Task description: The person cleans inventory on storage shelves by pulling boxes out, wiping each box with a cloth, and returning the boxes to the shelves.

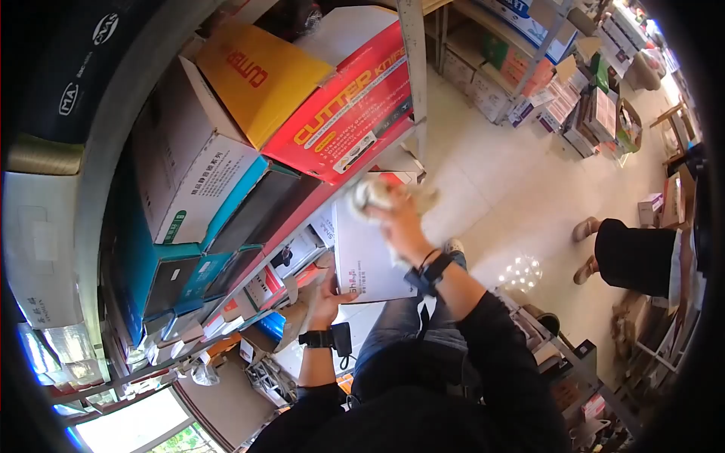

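Observation:
A white cardboard box [366, 253] with red lettering on its near end is tilted in front of my legs, beside the shelf. My left hand [326, 302] grips its lower left edge, with the thumb against the printed face and the fingers partly hidden behind. My right hand [404, 230] is closed around a crumpled whitish cloth [372, 195] above the box's upper part. Motion blurs the cloth and the fingertips, so I cannot tell whether the cloth touches the box.
The shelf at left carries a red and yellow cutter knife box [340, 106], a white and teal box [200, 177] and several smaller boxes. Its metal post [413, 68] stands beyond my right hand. Across the tiled floor [483, 162], another person [634, 257] stands near stacked goods [596, 113].

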`<state>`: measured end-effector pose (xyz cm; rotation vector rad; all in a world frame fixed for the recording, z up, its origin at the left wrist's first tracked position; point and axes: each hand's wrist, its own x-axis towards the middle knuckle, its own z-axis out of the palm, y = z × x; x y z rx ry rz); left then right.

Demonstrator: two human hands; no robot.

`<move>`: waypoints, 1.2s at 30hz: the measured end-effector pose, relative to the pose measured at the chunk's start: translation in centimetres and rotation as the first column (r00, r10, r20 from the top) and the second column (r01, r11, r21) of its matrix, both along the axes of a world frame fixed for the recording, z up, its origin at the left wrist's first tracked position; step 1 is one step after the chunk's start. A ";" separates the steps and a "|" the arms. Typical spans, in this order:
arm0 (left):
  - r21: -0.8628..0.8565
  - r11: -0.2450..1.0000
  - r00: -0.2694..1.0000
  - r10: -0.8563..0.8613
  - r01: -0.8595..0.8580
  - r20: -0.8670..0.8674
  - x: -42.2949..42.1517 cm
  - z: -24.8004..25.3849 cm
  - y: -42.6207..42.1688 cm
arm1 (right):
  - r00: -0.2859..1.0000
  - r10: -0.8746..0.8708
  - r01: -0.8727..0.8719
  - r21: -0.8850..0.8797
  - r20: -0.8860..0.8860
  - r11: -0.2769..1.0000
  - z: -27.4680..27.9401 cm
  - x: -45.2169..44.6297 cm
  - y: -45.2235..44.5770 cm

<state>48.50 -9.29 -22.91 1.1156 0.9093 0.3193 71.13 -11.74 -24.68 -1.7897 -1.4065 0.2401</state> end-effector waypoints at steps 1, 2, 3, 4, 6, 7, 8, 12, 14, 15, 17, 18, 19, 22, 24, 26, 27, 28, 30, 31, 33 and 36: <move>0.004 1.000 1.000 0.003 -0.003 0.001 0.1 0.0 -0.1 | 0.997 -0.080 0.080 -0.027 0.001 0.996 0.6 1.5 0.4; -0.017 0.999 0.998 0.030 -0.029 0.051 0.3 0.1 -0.2 | 0.992 -0.121 0.122 -0.042 0.026 0.992 0.3 2.9 0.8; -0.039 0.998 0.993 0.058 -0.055 0.100 0.4 0.2 -0.4 | 0.976 -0.218 0.218 -0.053 0.000 0.975 0.0 4.2 1.0; -0.038 0.998 0.993 0.062 -0.059 0.101 0.3 0.0 -0.3 | 0.950 -0.311 0.309 -0.065 -0.024 0.949 -0.2 5.3 1.1; -0.121 0.984 0.990 0.135 -0.130 0.032 -0.3 -0.7 -0.1 | 0.802 -0.246 0.251 -0.067 -0.545 0.966 -3.3 7.4 0.5; -0.116 0.984 0.990 0.140 -0.136 0.031 -0.6 -0.8 -0.2 | 0.408 -0.127 0.205 -0.045 -0.904 0.978 -4.4 8.1 0.2; -0.149 0.972 0.981 0.188 -0.180 0.041 -1.0 -1.0 -0.3 | 0.221 -0.099 0.173 -0.061 -0.970 0.983 -3.8 7.9 -0.8; -0.221 0.949 0.968 0.243 -0.224 0.060 -3.5 -0.5 0.1 | -0.082 -0.005 0.191 -0.021 -0.997 0.981 -1.6 5.5 -5.9; -0.284 0.939 0.977 0.213 -0.196 0.030 -6.2 -0.7 0.1 | -0.095 0.050 0.209 0.030 -0.994 0.978 2.1 4.6 -7.8; -0.307 0.925 0.967 0.252 -0.226 0.048 -6.5 0.4 -0.5 | -0.103 0.055 0.215 0.032 -0.993 0.976 3.1 4.1 -8.5; -0.288 0.951 0.986 0.143 -0.113 0.085 -7.5 1.3 -1.0 | -0.018 0.037 0.124 0.035 -0.999 0.992 2.6 3.4 -9.7; -0.324 0.940 0.983 0.148 -0.107 0.105 -7.6 1.7 -1.4 | 0.095 0.012 0.034 0.015 -0.995 0.999 2.6 3.2 -10.1; -0.325 0.940 0.985 0.143 -0.103 0.101 -7.8 1.8 -1.7 | 0.091 0.009 0.040 0.013 -0.996 0.999 2.6 3.3 -9.7; -0.197 0.976 0.990 0.106 -0.087 0.089 -8.4 2.0 -2.3 | 0.770 0.276 -0.315 0.033 -0.575 0.948 2.8 4.8 -7.8; -0.174 0.981 0.990 0.105 -0.087 0.097 -7.9 2.6 -2.1 | 0.612 0.200 -0.329 -0.016 -0.765 0.944 2.0 6.0 -6.6; -0.156 0.984 0.989 0.103 -0.085 0.109 -7.0 3.2 -1.8 | 0.086 -0.037 -0.283 -0.060 -0.996 0.957 0.5 6.8 -5.6; -0.171 0.981 0.988 0.114 -0.094 0.109 -6.5 3.4 -1.9 | 0.089 -0.038 -0.287 -0.063 -0.995 0.956 -0.1 6.9 -5.5; -0.183 0.978 0.986 0.124 -0.102 0.109 -6.1 3.5 -1.9 | 0.096 -0.186 -0.250 -0.205 -0.978 0.946 -0.4 7.0 -5.3; -0.207 0.971 0.985 0.140 -0.116 0.106 -6.0 2.9 -2.2 | 0.178 -0.347 -0.190 -0.378 -0.921 0.906 -1.3 6.9 -5.3; -0.236 0.963 0.983 0.155 -0.128 0.099 -5.8 2.6 -2.5 | 0.180 -0.344 -0.189 -0.376 -0.921 0.907 -1.6 6.3 -5.7; -0.210 0.967 0.985 0.161 -0.145 0.062 -5.5 2.6 -3.5 | 0.131 -0.238 0.136 -0.220 -0.963 0.966 -2.2 4.8 -7.0; -0.328 0.925 0.965 0.237 -0.190 0.109 -4.9 1.5 -4.5 | 0.130 -0.159 0.359 -0.103 -0.979 0.928 0.1 1.7 -7.9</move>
